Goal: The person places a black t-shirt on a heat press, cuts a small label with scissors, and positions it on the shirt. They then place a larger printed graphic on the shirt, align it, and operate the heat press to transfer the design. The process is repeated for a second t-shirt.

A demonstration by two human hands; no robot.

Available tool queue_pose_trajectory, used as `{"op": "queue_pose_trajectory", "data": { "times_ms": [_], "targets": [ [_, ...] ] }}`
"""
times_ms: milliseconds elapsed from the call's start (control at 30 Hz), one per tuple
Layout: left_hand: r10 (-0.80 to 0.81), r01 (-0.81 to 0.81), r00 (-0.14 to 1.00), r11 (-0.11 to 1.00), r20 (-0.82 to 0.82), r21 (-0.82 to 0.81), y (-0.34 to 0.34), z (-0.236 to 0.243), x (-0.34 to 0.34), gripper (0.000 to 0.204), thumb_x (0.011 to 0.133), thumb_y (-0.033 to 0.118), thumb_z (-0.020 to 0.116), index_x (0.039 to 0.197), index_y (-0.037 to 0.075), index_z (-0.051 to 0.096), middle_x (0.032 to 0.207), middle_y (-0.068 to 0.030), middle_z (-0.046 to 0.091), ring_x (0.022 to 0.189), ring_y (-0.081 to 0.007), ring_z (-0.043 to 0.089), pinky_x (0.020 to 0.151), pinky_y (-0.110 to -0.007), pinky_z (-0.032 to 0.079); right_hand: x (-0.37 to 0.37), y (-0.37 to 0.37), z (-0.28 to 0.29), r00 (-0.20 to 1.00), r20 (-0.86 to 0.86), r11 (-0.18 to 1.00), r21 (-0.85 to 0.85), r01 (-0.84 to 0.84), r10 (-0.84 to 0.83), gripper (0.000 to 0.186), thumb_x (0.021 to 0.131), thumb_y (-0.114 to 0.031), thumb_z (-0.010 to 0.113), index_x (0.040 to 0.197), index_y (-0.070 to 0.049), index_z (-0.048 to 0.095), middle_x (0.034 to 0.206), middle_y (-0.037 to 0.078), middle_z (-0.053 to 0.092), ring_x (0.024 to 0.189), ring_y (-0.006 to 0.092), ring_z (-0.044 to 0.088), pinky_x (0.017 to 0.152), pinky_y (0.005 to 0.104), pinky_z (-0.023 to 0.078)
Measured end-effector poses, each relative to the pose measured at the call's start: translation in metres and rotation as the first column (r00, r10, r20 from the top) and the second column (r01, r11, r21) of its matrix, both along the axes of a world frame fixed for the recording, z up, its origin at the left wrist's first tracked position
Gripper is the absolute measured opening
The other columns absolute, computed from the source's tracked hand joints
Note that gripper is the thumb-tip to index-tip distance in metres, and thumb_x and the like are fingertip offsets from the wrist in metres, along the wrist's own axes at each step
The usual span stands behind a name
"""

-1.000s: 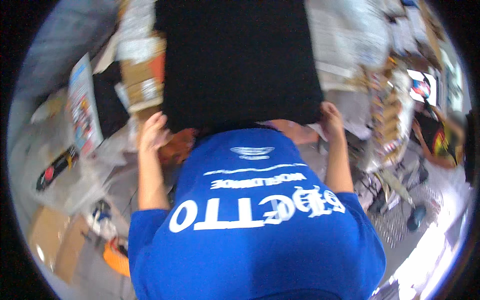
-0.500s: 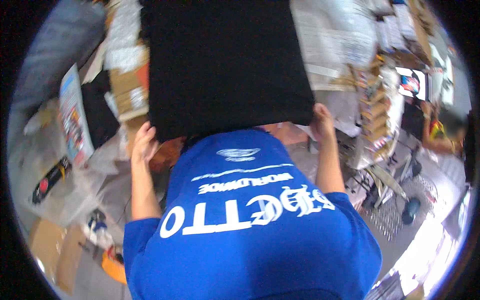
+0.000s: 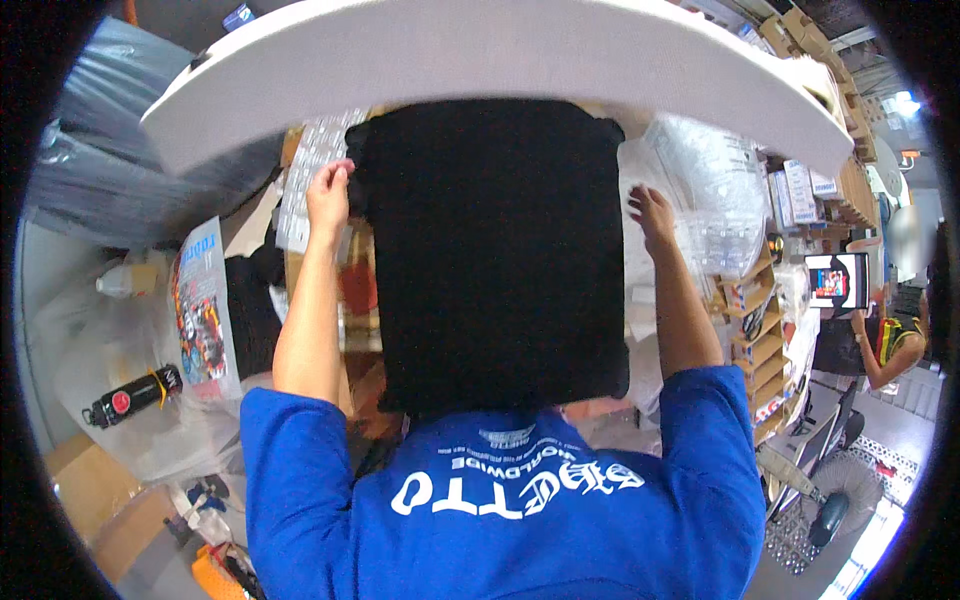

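A black cloth (image 3: pixel 500 250), seemingly a garment, is spread into a flat, roughly rectangular panel before my chest. Small bunches of fabric stick out at its far corners. My left hand (image 3: pixel 330 200) is at its far left edge, fingers bent and thumb close to them, the fingertips meeting a bunched bit of cloth. Off the right edge, my right hand (image 3: pixel 653 218) is raised with loosely curled, parted fingers, slightly blurred and holding nothing. What supports the cloth is hidden beneath it.
A wide pale curved surface (image 3: pixel 500 55) spans the top. Clear plastic packages (image 3: pixel 705 165) and cardboard shelving (image 3: pixel 765 340) stand right; a printed panel (image 3: pixel 205 310) and black bottle (image 3: pixel 133 395) are left. Another person (image 3: pixel 895 345) works at far right near a lit screen (image 3: pixel 836 282) and fan (image 3: pixel 835 510).
The cloth's near end no longer has my hands at its corners. Both hands have moved farther away along its sides, and the right one has come off. The pale surface has come into view.
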State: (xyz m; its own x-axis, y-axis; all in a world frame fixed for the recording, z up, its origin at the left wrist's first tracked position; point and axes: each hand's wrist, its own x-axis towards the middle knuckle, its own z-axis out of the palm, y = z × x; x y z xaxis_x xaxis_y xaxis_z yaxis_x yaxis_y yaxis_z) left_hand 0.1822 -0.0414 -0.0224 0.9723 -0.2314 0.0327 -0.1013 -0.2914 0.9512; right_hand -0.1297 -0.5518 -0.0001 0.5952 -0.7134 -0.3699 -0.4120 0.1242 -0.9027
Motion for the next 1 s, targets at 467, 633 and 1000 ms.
{"op": "queue_pose_trajectory", "data": {
  "times_ms": [467,633,1000],
  "targets": [
    [0.066,-0.092,0.993,0.950,0.095,0.300,-0.044,-0.059,0.053,0.040,0.108,0.033,0.057,0.127,0.000,0.069,0.120,-0.0105,0.073,0.112,-0.0199,0.064,0.099,-0.034,0.048,0.083,-0.042,-0.081,0.979,0.001,0.907,-0.377,-0.190,0.206,0.037,0.096,-0.025,0.064,0.124,-0.001,0.065,0.121,0.016,0.070,0.111,0.0296,0.066,0.095,0.0444,0.052],
    [-0.018,-0.123,0.954,0.888,0.299,0.444,-0.034,-0.097,0.072,0.042,0.107,0.035,0.058,0.125,-0.001,0.071,0.116,-0.0111,0.074,0.107,-0.0198,0.065,0.096,-0.034,0.049,0.074,-0.034,-0.086,0.992,-0.099,0.920,-0.390,0.036,-0.080,0.044,0.101,-0.039,0.062,0.114,0.001,0.073,0.101,0.014,0.074,0.095,0.0223,0.067,0.084,0.0397,0.053],
    [0.094,-0.114,0.992,0.951,0.083,0.287,-0.039,-0.018,0.050,0.047,0.103,0.043,0.065,0.099,-0.004,0.072,0.082,-0.0008,0.065,0.078,-0.0116,0.053,0.074,-0.031,0.047,0.075,-0.007,0.004,0.971,0.024,0.812,-0.544,0.211,-0.236,0.045,0.104,-0.036,0.062,0.094,0.006,0.071,0.087,0.023,0.072,0.080,0.0327,0.068,0.078,0.0448,0.052]
  ]
}}
